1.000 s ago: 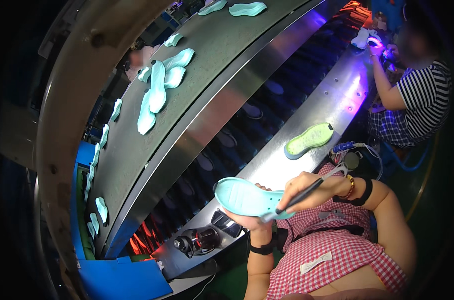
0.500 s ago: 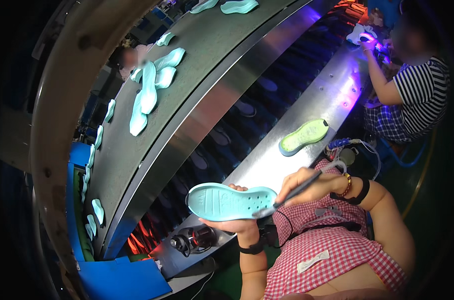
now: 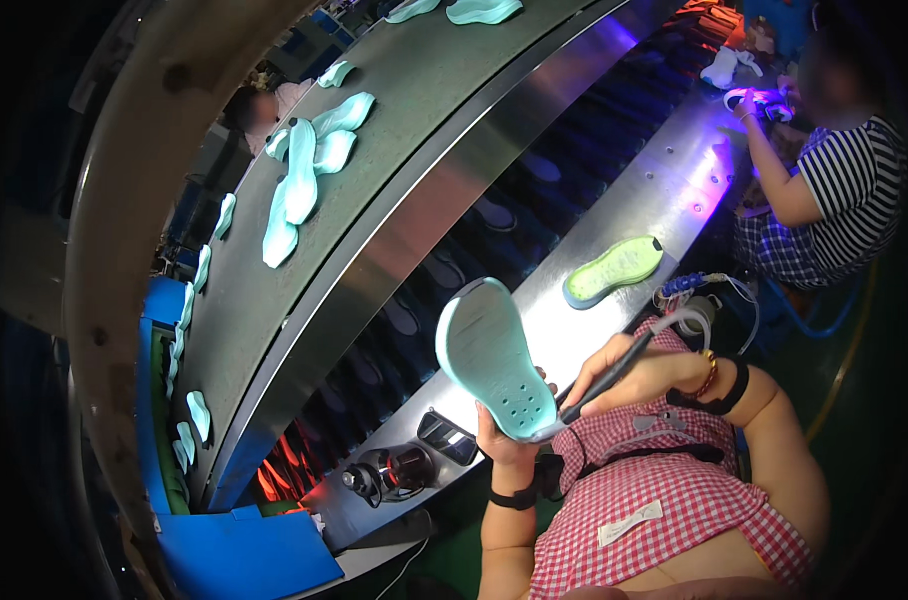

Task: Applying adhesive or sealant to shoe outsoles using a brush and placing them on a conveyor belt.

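My left hand (image 3: pixel 506 449), clamped on the turquoise sole (image 3: pixel 487 345), had turned its far end away from me. My right hand (image 3: pixel 629 378), alongside, gripped the pen-like tool (image 3: pixel 604 377) at the near edge, evidently the section being worked.

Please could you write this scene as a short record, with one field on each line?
Left hand: holds a turquoise shoe sole, tilted, small holes near its lower end
Right hand: grips a black pen-shaped tool, its tip at the sole's lower end
Metal bench: carries a yellow-green shoe sole
Conveyor belt: several turquoise soles, some overlapping
Nearby: co-worker in striped top
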Demonstrator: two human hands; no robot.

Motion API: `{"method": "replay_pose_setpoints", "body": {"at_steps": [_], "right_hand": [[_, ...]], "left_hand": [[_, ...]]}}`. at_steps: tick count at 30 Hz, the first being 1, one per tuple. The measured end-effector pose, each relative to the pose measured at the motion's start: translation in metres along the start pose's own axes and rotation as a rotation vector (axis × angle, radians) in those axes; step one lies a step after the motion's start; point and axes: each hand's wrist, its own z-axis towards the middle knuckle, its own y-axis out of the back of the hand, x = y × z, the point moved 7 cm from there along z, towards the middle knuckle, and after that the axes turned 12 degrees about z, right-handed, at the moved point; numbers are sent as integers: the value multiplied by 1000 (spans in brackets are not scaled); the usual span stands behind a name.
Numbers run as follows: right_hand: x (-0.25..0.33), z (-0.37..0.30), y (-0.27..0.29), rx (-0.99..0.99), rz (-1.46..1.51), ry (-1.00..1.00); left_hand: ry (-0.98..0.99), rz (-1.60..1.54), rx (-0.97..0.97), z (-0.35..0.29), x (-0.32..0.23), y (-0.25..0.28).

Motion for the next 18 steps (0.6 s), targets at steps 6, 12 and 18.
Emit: {"method": "replay_pose_setpoints", "body": {"at_steps": [6, 12, 18], "right_hand": [[16, 0, -11, 273, -178, 104], [40, -1, -9, 424, -223, 174], [52, -8, -4, 513, -235, 135]], "left_hand": [[316, 126, -16, 7, 5, -1], [714, 255, 155, -8, 12, -2], [812, 353, 27, -15, 5, -5]]}}
